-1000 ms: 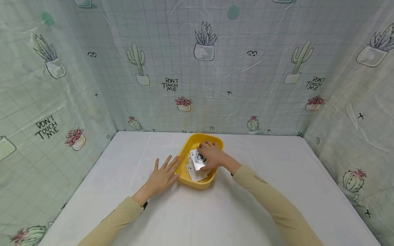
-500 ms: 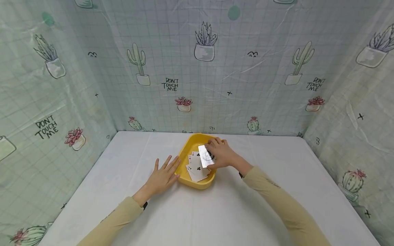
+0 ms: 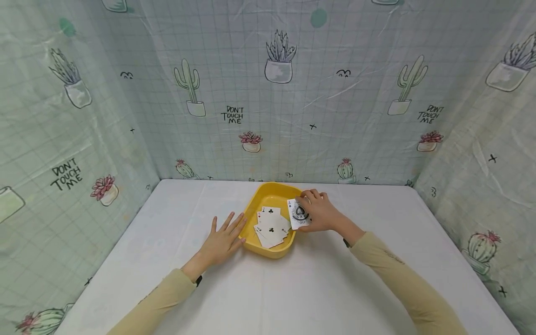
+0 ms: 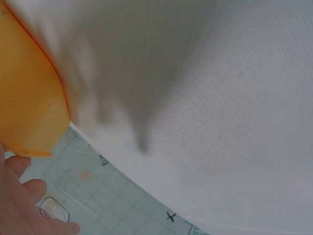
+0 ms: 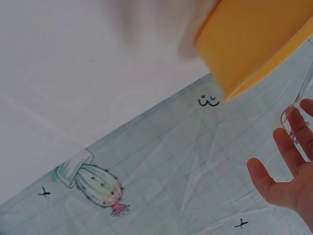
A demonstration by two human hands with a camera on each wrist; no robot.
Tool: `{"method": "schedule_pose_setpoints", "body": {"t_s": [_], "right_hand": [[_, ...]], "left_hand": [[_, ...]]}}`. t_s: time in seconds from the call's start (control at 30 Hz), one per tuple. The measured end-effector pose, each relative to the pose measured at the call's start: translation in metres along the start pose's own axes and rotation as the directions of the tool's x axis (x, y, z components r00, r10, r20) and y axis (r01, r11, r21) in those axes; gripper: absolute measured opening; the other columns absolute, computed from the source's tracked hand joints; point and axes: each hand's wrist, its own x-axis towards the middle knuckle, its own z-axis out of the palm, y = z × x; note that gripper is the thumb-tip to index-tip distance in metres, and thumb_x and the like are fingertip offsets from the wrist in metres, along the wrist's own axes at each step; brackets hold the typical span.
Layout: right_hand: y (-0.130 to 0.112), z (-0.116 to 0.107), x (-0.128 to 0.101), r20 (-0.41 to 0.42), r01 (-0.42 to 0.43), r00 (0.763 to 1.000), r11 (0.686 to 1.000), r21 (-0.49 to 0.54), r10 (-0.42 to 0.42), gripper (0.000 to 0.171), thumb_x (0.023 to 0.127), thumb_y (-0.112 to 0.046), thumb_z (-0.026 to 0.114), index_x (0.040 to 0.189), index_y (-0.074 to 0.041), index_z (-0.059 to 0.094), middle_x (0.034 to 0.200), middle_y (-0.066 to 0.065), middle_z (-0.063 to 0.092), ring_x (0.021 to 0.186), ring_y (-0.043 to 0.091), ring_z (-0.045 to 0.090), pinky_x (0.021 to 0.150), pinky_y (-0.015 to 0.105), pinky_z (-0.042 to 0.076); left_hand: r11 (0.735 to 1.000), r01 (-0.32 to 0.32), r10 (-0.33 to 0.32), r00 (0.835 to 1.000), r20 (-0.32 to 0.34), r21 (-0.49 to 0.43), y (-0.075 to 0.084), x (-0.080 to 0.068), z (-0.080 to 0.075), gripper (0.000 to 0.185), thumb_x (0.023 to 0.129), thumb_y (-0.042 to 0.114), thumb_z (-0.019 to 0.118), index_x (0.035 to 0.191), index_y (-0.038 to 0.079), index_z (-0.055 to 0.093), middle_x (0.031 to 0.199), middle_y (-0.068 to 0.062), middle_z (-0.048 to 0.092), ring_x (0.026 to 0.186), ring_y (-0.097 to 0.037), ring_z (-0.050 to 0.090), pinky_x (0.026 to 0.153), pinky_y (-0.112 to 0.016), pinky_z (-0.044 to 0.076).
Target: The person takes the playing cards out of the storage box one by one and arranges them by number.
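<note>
Right hand [image 3: 320,214] has moved right, out of yellow tray [image 3: 256,201], now over tray's right rim. Fingers pinch one card [image 3: 298,213], face up. More cards [image 3: 272,226] lie loose inside tray. Left hand [image 3: 222,240] same spot, flat on white desk [image 3: 293,288], fingers spread, touching tray's left side. Cactus curtain [image 3: 268,93] behind.

A white table [image 3: 268,298] stands enclosed by pale green cactus-print curtains [image 3: 268,93] on three sides.
</note>
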Motion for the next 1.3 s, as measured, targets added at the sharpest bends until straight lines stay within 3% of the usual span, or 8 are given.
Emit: {"method": "schedule_pose_setpoints", "body": {"t_s": [0.5,0.9,1.3], "right_hand": [[0.035,0.011,-0.033,-0.035,-0.036,0.999,0.999,-0.037,0.035,0.087,0.065,-0.056,0.068,0.131,-0.006,0.042,0.122,0.012,0.043,0.111,0.031,0.036,0.085,0.057,0.035],[0.049,0.029,-0.04,0.019,-0.061,0.998,0.998,-0.032,0.062,0.088,0.066,-0.057,0.067,0.132,-0.005,0.041,0.122,0.011,0.044,0.11,0.031,0.038,0.083,0.056,0.036],[0.053,0.048,-0.038,0.098,-0.114,0.988,0.993,-0.032,0.116,0.09,0.065,-0.059,0.067,0.133,-0.006,0.04,0.124,0.012,0.043,0.113,0.031,0.036,0.086,0.056,0.034]], "left_hand": [[1.0,0.0,0.0,1.0,-0.008,-0.009,0.001,0.0,0.0,0.059,0.093,0.043,0.037,0.143,0.015,0.021,0.15,-0.003,0.02,0.138,-0.029,0.015,0.102,-0.066,0.007],[1.0,-0.011,0.01,0.999,-0.043,-0.008,-0.001,-0.001,0.004,0.059,0.093,0.043,0.038,0.142,0.014,0.024,0.149,-0.004,0.022,0.138,-0.03,0.017,0.101,-0.066,0.007],[1.0,-0.005,0.004,0.999,-0.034,-0.014,-0.002,0.0,0.008,0.059,0.093,0.044,0.036,0.143,0.015,0.022,0.15,-0.002,0.019,0.138,-0.029,0.015,0.102,-0.065,0.004]]}}
